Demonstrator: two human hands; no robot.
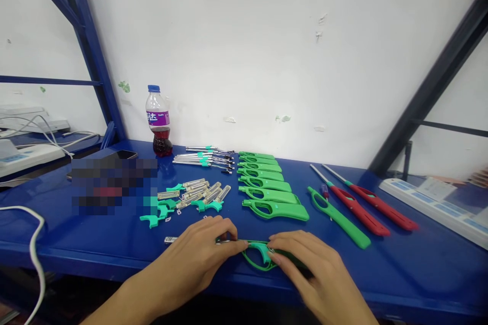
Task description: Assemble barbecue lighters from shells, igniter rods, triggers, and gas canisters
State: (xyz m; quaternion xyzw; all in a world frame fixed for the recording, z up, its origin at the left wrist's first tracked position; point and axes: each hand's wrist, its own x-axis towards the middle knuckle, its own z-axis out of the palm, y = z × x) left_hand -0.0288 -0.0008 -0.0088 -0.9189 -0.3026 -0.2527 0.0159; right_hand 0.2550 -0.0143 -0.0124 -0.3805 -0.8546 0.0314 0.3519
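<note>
Blue, smooth-topped workbench (415, 269) is set against a white wall (236, 51). At its near edge, between the fingers of both hands, an open-looped green plastic shell (259, 267) is held. Its front end is pinched by the left hand (202, 246), thumb and fingers almost together; its rear is gripped by the nearly closed right hand (316, 259), by which it is partly hidden. Steadying is presumably served by this two-ended hold. Within the loop, beside the right fingertips, a curved teal plastic trigger (262, 250) is seen. Beyond the fingers, similar green shells (287, 211) are lined up, apparently for easy reach; clear oblong cartridges (223, 193) are heaped beyond the left fingers, red-handled lighters (360, 210) laid beyond the right.
</note>
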